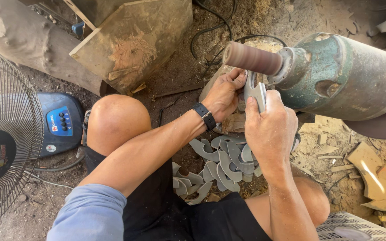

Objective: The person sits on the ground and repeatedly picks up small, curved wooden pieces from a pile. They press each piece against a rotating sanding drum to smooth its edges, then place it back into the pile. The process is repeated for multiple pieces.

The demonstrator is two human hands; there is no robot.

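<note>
While both hands are raised to the machine, a flat grey curved workpiece (254,90) is held between them just under the brown sanding drum (252,58). The left hand (223,94) is closed on the piece's left edge, fingers curled up beside the drum; a black wristwatch (204,116) is worn on that wrist. The right hand (270,129) is clamped on the piece from the right, thumb pressed along its face. Whether the piece touches the drum cannot be told. The drum is carried on the shaft of a worn green motor housing (342,76). A heap of similar grey curved pieces (224,163) is seen on the dusty ground between the knees, below the hands. A standing fan (3,143) is noted at far left, a tilted sawdust-caked board (135,40) above the left knee
</note>
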